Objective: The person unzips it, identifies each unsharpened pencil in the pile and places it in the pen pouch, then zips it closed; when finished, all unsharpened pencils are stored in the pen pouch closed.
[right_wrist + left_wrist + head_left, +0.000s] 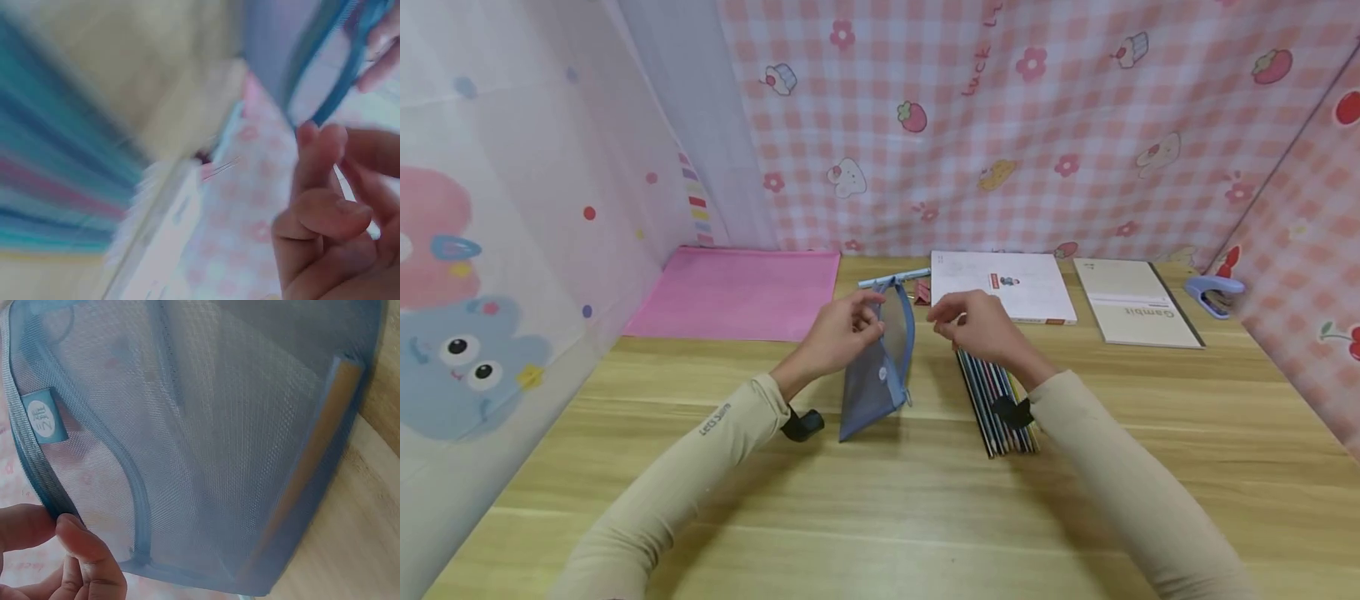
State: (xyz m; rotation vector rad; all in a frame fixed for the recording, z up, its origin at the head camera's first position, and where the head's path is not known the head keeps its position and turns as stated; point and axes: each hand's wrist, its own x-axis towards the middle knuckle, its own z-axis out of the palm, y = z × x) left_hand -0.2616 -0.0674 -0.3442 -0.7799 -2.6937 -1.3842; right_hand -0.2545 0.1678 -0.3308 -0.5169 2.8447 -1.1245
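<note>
A blue mesh zip pouch [874, 379] stands tilted on the table, its zipped top parted. My left hand [842, 332] pinches the pouch's zipper edge between thumb and forefinger, near a small blue tag [45, 416] in the left wrist view. Through the mesh shows a slim brown stick-like thing [319, 447] along the bottom. To the right of the pouch, my right hand [976, 327] hovers with loosely bent fingers and nothing in them. Below its wrist lies a row of coloured pencils [987, 398], partly covered by the hand and a black wrist strap [1013, 412].
A pink folder [737, 292] lies back left. Behind the pouch are a light blue pen-like stick [895, 277] and a small red clip-like item [922, 291]. A white book [1007, 283], a cream notebook [1138, 304] and a lilac stapler [1215, 293] line the back right, before a checked curtain.
</note>
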